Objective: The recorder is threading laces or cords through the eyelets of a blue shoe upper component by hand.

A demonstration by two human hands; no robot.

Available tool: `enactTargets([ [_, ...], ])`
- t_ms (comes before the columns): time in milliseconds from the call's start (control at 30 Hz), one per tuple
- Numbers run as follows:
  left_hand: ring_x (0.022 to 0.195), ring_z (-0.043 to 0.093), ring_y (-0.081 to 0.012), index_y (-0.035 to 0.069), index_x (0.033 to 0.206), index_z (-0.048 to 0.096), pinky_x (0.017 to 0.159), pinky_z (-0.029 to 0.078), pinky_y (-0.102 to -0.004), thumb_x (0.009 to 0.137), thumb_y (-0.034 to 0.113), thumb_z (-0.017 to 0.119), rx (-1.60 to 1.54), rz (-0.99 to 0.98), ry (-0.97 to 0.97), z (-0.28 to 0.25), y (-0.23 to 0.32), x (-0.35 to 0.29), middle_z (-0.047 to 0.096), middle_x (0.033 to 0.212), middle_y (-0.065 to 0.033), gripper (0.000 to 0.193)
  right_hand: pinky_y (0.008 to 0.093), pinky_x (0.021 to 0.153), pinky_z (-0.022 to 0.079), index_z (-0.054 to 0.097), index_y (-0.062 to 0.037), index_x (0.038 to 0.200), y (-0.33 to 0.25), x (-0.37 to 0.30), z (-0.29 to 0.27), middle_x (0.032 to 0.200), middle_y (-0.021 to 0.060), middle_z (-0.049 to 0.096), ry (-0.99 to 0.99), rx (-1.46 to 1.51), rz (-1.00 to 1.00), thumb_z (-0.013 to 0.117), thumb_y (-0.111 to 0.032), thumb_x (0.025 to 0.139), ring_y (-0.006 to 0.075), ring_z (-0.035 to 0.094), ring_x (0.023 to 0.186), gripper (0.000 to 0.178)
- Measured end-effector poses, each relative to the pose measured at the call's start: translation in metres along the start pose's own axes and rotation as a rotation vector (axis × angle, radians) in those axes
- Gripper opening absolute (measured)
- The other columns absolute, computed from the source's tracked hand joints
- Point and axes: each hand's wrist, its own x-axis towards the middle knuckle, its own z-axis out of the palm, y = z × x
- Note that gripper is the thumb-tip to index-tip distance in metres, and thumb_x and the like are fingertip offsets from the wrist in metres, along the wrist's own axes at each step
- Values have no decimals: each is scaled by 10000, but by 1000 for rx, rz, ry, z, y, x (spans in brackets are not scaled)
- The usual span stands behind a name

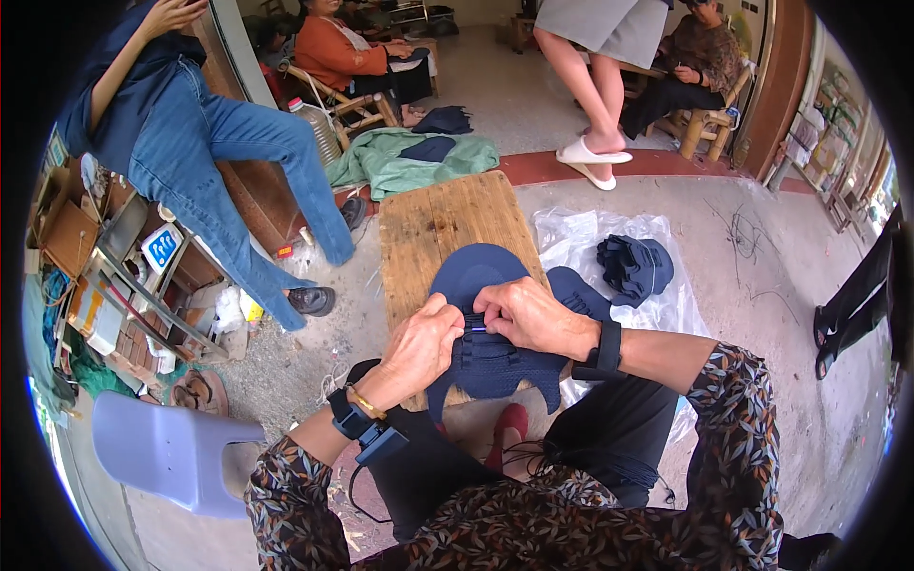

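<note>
A navy brimmed hat (479, 267) lies on the wooden bench top in front of me, its rounded brim pointing away and its textured fabric part toward my lap. My left hand (415, 350) pinches at the row of narrow bands behind the brim. From the other side my right hand (545, 315) has its thumb and fingers closed on the same row. A thin purple-and-white piece (478, 329) shows between the two sets of fingertips; its kind is too small to tell. Another navy fabric piece (575, 291) rests just beyond my right hand.
The wooden bench (433, 214) stands between my knees. To its right, finished-looking navy hats (644, 266) sit on clear plastic sheeting (564, 230). Green cloth (386, 162) lies past the bench. A purple plastic stool (157, 445) is at left. People stand and sit nearby.
</note>
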Motion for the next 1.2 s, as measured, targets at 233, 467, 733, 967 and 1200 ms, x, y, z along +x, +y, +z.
enactTargets([
  [233, 792, 602, -395, -20, 924, 594, 722, 490, -461, 909, -10, 609, -64, 16, 60, 7, -2, -1, 546, 890, -176, 24, 384, 672, 563, 675, 26, 1063, -7, 3, 1, 829, 125, 734, -84, -135, 48, 762, -26, 791, 279, 701, 708, 290],
  [467, 1115, 611, -384, 22, 1253, 563, 932, 513, -460, 860, 188, 787, -110, -108, -14, -2, 10, -4, 531, 1197, -165, 482, 444, 713, 536, 618, 35, 1022, -11, 15, -9, 789, 170, 719, -233, -133, 130, 787, -34, 785, 357, 724, 816, 300],
  [733, 1223, 599, -367, -21, 1380, 543, 1017, 519, -475, 697, 485, 902, 10, -168, -108, 0, 1, -4, 465, 1363, -126, 923, 453, 736, 523, 660, 10, 880, -8, 7, -21, 818, 179, 706, -298, -180, -39, 729, -9, 836, 355, 699, 861, 84],
  [967, 1198, 613, -345, -44, 1397, 552, 993, 531, -467, 709, 539, 874, 69, -180, -99, -5, -3, -8, 446, 1384, -104, 957, 466, 705, 534, 652, 28, 895, -4, -39, -51, 804, 204, 686, -233, -163, 61, 716, 6, 824, 401, 691, 790, 99],
  [1200, 1227, 596, -341, -55, 1392, 561, 996, 522, -460, 718, 589, 848, 62, -151, -121, -4, -4, -8, 426, 1414, -122, 975, 414, 678, 535, 691, 41, 963, -14, -42, -42, 917, 166, 627, -99, -183, -15, 700, 4, 874, 327, 657, 747, 97],
])
